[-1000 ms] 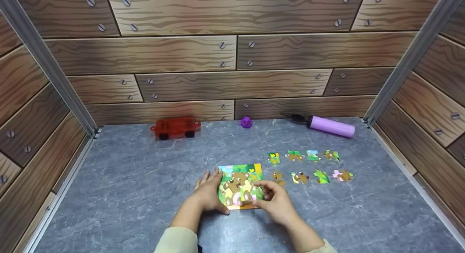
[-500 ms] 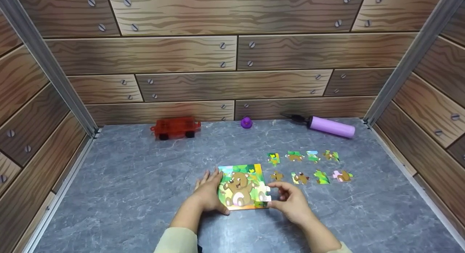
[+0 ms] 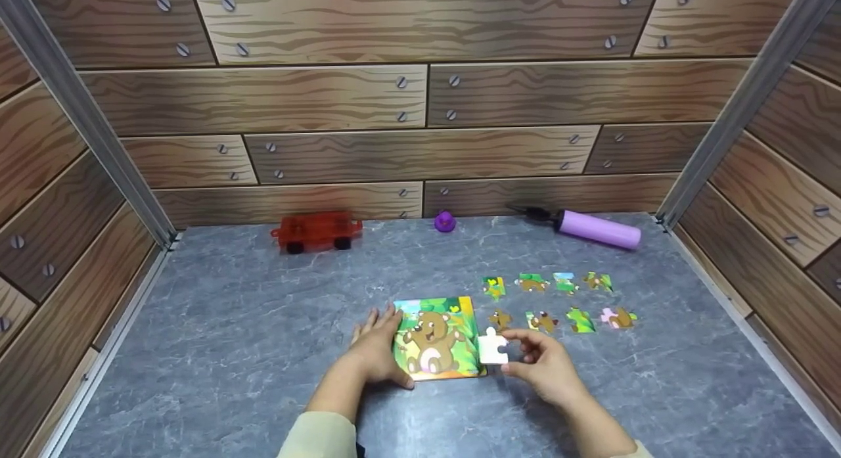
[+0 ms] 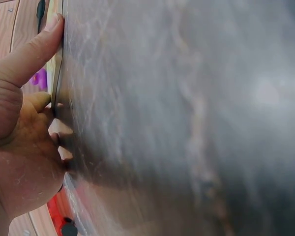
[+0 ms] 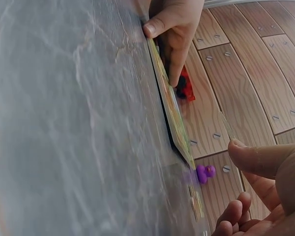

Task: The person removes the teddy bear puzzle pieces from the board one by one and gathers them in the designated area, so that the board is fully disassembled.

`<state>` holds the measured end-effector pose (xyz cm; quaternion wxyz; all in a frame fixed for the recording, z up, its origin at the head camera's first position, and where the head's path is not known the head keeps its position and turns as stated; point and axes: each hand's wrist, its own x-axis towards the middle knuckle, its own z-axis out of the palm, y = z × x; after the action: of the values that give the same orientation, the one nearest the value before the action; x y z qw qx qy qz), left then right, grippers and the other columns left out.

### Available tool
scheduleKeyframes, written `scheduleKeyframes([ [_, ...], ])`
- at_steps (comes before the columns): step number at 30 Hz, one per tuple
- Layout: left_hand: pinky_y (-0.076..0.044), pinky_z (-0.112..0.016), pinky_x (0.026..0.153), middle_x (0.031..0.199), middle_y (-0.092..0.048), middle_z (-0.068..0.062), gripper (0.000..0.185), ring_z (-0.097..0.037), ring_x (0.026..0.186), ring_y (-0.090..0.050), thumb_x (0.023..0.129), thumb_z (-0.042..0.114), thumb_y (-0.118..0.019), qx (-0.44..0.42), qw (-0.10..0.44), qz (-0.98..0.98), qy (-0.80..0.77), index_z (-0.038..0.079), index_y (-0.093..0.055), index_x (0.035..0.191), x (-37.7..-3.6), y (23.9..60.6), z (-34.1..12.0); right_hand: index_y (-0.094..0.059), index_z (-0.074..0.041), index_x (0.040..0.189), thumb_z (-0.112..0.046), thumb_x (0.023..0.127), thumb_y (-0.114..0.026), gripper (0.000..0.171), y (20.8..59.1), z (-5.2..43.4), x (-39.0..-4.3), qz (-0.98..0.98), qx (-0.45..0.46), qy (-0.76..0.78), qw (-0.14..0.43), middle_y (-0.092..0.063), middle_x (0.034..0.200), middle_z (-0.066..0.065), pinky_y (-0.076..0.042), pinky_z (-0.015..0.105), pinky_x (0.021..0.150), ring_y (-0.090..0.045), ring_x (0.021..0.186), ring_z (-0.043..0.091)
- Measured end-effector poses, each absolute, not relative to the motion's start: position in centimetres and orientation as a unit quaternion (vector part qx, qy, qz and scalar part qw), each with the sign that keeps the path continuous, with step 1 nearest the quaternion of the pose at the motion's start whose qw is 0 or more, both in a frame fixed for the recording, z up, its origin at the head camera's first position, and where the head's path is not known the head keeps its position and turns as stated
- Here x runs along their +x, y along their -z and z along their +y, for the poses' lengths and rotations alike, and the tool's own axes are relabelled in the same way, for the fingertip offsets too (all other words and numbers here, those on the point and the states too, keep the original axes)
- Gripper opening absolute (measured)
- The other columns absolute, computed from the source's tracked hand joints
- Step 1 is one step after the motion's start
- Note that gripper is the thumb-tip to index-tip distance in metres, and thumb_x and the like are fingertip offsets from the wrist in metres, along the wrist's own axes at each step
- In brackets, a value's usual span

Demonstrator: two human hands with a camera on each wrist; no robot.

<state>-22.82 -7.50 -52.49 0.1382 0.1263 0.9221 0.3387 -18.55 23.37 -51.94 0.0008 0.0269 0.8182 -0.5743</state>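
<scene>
A square bear-picture puzzle board [image 3: 433,343] lies flat on the grey table. My left hand [image 3: 378,349] rests along its left edge, fingers spread and thumb near the lower left corner. In the left wrist view the thumb [image 4: 37,51] lies at the board's edge. My right hand [image 3: 545,372] pinches a jigsaw piece [image 3: 493,348] between thumb and fingertips, just off the board's right edge. The piece shows a plain white face in the head view and appears as a thin edge in the right wrist view. Several loose jigsaw pieces [image 3: 542,322] lie in two rows beyond the right hand.
Along the back stand a red toy wagon [image 3: 318,232], a small purple rubber duck [image 3: 445,221] and a lilac hand pump [image 3: 599,229] with a black nozzle. Wood-patterned walls [image 3: 420,96] enclose the table at the back and both sides.
My right hand has moved right, carrying the jigsaw piece from over the board's right part to just beyond its edge. The piece now looks plain white. My left hand has stayed in place.
</scene>
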Motion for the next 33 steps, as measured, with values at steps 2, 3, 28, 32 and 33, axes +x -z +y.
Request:
scheduleKeyframes([
  [2, -0.005, -0.067, 0.126, 0.174, -0.021, -0.018, 0.128, -0.046, 0.161, -0.007, 0.059, 0.026, -0.105, 0.127, 0.139, 0.922, -0.337, 0.002, -0.036, 0.164, -22.8, 52.5, -7.5, -0.075, 0.003, 0.12, 0.014, 0.07, -0.084, 0.052, 52.1, 23.8, -18.6, 0.82, 0.024, 0.572, -0.001, -0.054, 0.093, 0.01, -0.043, 0.024, 0.067, -0.047, 0.079, 0.02],
  [3, -0.005, -0.067, 0.126, 0.174, -0.021, -0.018, 0.128, -0.046, 0.161, -0.007, 0.059, 0.026, -0.105, 0.127, 0.139, 0.922, -0.337, 0.002, -0.036, 0.164, -22.8, 52.5, -7.5, -0.074, 0.003, 0.12, 0.015, 0.07, -0.084, 0.052, 52.1, 24.0, -18.6, 0.822, 0.021, 0.57, -0.001, -0.054, 0.093, 0.01, -0.043, 0.024, 0.067, -0.047, 0.079, 0.019],
  [28, -0.004, -0.066, 0.127, 0.174, -0.021, -0.018, 0.127, -0.045, 0.161, -0.007, 0.06, 0.025, -0.105, 0.124, 0.138, 0.92, -0.345, 0.002, -0.036, 0.163, -22.7, 52.4, -7.5, -0.078, -0.005, 0.113, 0.008, 0.07, -0.089, 0.047, 52.9, 26.6, -19.0, 0.889, 0.01, 0.456, 0.045, -0.061, 0.095, 0.008, -0.044, 0.032, 0.071, -0.051, 0.084, 0.023],
  [32, -0.004, -0.066, 0.127, 0.174, -0.021, -0.018, 0.127, -0.045, 0.161, -0.007, 0.06, 0.025, -0.105, 0.123, 0.139, 0.92, -0.344, 0.002, -0.036, 0.164, -22.7, 52.5, -7.5, -0.079, -0.006, 0.111, 0.009, 0.069, -0.088, 0.045, 52.9, 26.7, -19.1, 0.893, 0.007, 0.446, 0.061, -0.067, 0.101, 0.006, -0.046, 0.035, 0.075, -0.054, 0.088, 0.023],
  [33, -0.004, -0.066, 0.127, 0.174, -0.021, -0.018, 0.127, -0.045, 0.161, -0.007, 0.06, 0.025, -0.105, 0.123, 0.139, 0.92, -0.344, 0.002, -0.036, 0.164, -22.7, 52.5, -7.5, -0.079, -0.006, 0.11, 0.009, 0.069, -0.088, 0.045, 52.9, 26.8, -19.1, 0.895, 0.006, 0.442, 0.065, -0.068, 0.103, 0.006, -0.047, 0.036, 0.077, -0.055, 0.09, 0.023],
])
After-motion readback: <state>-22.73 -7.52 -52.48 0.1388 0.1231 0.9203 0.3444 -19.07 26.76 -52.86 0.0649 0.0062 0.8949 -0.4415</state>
